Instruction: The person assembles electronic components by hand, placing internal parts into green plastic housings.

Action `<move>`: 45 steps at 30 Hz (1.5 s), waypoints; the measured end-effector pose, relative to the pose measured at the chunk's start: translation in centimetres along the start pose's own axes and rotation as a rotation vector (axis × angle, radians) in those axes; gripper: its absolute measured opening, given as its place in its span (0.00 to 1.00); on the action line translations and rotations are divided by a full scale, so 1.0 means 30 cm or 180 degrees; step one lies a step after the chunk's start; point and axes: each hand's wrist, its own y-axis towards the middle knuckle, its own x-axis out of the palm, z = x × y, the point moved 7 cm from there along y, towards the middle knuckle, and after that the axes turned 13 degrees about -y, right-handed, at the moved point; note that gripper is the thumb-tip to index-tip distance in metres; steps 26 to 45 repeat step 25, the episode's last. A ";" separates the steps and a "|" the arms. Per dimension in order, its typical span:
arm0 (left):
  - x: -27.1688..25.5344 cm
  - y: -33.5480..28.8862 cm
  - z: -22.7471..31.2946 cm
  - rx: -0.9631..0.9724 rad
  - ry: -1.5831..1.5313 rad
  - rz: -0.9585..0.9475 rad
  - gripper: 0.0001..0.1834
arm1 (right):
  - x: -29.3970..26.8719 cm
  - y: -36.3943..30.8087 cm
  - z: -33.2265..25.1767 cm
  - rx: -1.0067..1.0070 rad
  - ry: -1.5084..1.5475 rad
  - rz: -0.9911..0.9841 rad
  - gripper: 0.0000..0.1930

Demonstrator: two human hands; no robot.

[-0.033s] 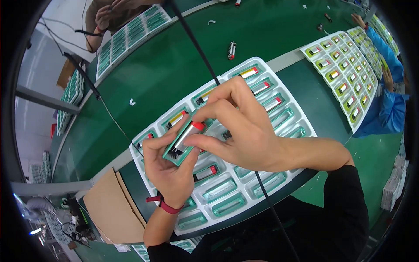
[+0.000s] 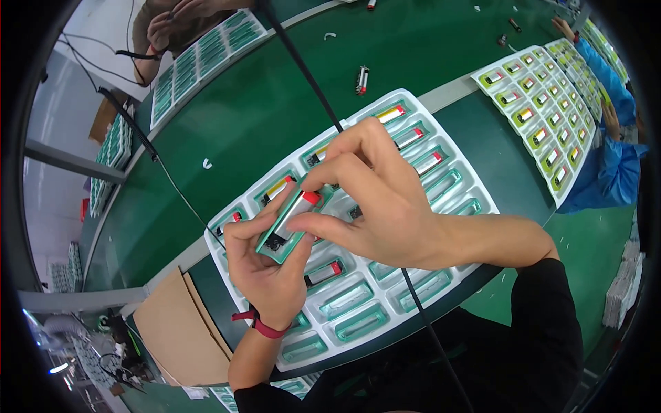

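My left hand (image 2: 270, 275), with a red band at its wrist, grips a small green shell (image 2: 284, 255) from below. In the shell lies a silver cylinder (image 2: 296, 210) with a red end and a dark lower end, like a small battery cell. My right hand (image 2: 389, 199) reaches in from the right, its thumb and forefinger closed on the cylinder near the red end. Beneath both hands is a white tray (image 2: 474, 172) with green shells in its wells. Several wells carry red-ended cylinders, such as the cylinder (image 2: 325, 274); others hold only shells. My right hand hides part of the tray.
A loose silver-and-red cylinder (image 2: 362, 80) lies on the green belt (image 2: 241, 103). Brown cardboard (image 2: 175, 323) leans at the left. A filled tray (image 2: 537, 110) and a co-worker's blue sleeve (image 2: 613, 179) are at the right. Another person's hand (image 2: 160, 31) is beyond the belt. Dark cables cross the view.
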 end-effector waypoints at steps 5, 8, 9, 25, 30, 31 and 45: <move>-0.012 -0.006 -0.006 0.0202 -0.0111 0.0061 0.21 | 0.019 -0.010 0.019 0.0216 0.0129 -0.0121 0.19; -0.022 -0.006 -0.012 0.0187 -0.0223 0.0136 0.20 | 0.011 -0.009 0.014 0.0000 0.0106 0.0032 0.18; -0.025 -0.004 -0.016 0.0172 -0.0282 0.0176 0.19 | 0.010 -0.011 0.014 -0.0009 0.0100 0.0048 0.18; -0.050 0.024 0.014 0.0658 -0.0156 0.0163 0.23 | 0.163 -0.088 -0.028 0.2486 0.3984 -0.2215 0.37; -0.050 0.024 0.014 0.0658 -0.0156 0.0163 0.23 | 0.163 -0.088 -0.028 0.2486 0.3984 -0.2215 0.37; -0.050 0.024 0.014 0.0658 -0.0156 0.0163 0.23 | 0.163 -0.088 -0.028 0.2486 0.3984 -0.2215 0.37; -0.050 0.024 0.014 0.0658 -0.0156 0.0163 0.23 | 0.163 -0.088 -0.028 0.2486 0.3984 -0.2215 0.37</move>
